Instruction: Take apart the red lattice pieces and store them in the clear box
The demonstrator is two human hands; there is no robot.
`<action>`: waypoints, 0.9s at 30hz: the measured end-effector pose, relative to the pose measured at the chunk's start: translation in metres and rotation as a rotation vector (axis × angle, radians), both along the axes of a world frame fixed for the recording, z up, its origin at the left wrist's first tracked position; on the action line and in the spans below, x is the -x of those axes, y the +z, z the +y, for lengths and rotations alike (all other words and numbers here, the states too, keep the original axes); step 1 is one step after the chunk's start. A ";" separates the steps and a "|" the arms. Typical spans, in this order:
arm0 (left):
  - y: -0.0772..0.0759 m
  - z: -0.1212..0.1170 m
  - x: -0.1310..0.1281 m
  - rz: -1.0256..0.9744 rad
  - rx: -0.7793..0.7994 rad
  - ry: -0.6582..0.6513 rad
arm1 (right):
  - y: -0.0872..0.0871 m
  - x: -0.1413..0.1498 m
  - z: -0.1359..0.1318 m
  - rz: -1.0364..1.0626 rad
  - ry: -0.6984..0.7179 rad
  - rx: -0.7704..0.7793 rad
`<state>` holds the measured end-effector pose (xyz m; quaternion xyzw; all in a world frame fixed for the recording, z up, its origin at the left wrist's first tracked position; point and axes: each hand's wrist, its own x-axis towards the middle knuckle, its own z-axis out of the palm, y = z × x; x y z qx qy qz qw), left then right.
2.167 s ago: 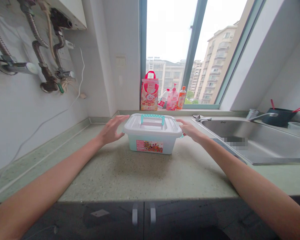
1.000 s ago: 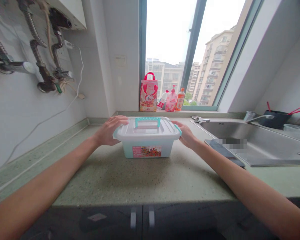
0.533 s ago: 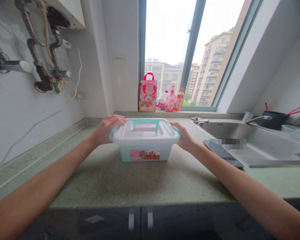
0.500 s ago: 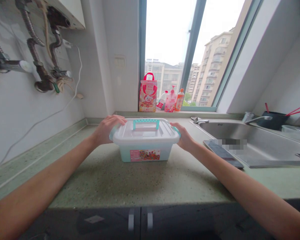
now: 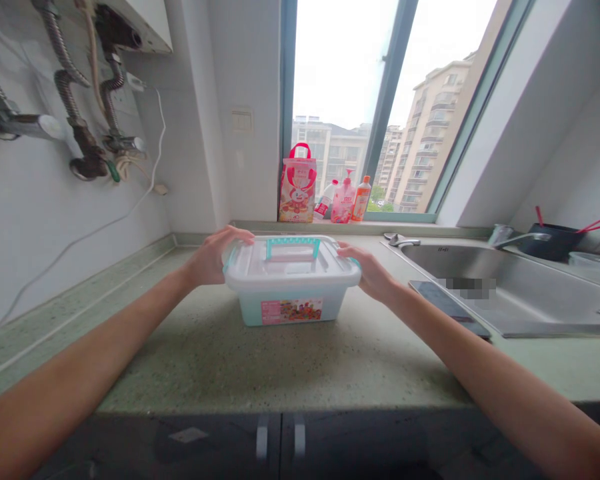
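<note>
Head view: my left hand (image 5: 211,257) and right hand (image 5: 373,270) are clamped on opposite ends of the lidded plastic box (image 5: 291,287), which sits on the speckled countertop (image 5: 280,373) to the left of the steel sink (image 5: 520,287), its turquoise handle (image 5: 293,243) folded up between them.

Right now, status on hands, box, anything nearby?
Left hand at left end of lidded box, right hand at right end. Box upright on counter. Dark slab beside sink, right of box.

- A home kitchen is shown.
- A steel sink (image 5: 505,267) with a faucet (image 5: 523,238) is set into a speckled counter (image 5: 280,367).
- Dark cabinets (image 5: 180,440) are fitted beneath.
- Pump and squeeze bottles are lined up by the window (image 5: 345,67).
</note>
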<state>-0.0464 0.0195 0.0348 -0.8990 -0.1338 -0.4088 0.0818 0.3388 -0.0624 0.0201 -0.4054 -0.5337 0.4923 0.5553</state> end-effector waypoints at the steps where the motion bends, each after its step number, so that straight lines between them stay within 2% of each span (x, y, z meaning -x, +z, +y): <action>1: 0.000 0.000 -0.001 -0.005 0.010 -0.011 | 0.002 0.000 -0.001 -0.011 -0.044 0.003; 4: 0.001 -0.002 -0.005 -0.011 0.056 -0.043 | 0.005 0.000 -0.005 -0.045 -0.115 0.009; 10: 0.001 -0.003 -0.008 -0.005 0.123 -0.037 | 0.000 -0.003 0.003 0.033 -0.102 0.012; 14: -0.007 0.009 0.001 -0.031 0.245 0.069 | -0.011 -0.014 0.018 0.056 -0.195 0.020; 17: -0.016 0.021 0.004 -0.208 0.416 0.139 | -0.018 -0.017 0.023 0.086 -0.217 -0.048; 19: -0.020 0.024 0.000 -0.354 0.540 0.093 | -0.020 -0.013 0.022 0.088 -0.176 -0.127; 22: -0.020 0.015 -0.016 -0.470 0.675 -0.064 | -0.020 -0.003 0.013 0.070 -0.121 -0.243; 25: -0.015 -0.003 -0.035 -0.497 0.707 -0.190 | -0.017 0.006 0.003 0.028 -0.065 -0.358; 27: -0.013 -0.012 -0.044 -0.493 0.691 -0.226 | -0.015 0.008 -0.002 -0.004 -0.023 -0.410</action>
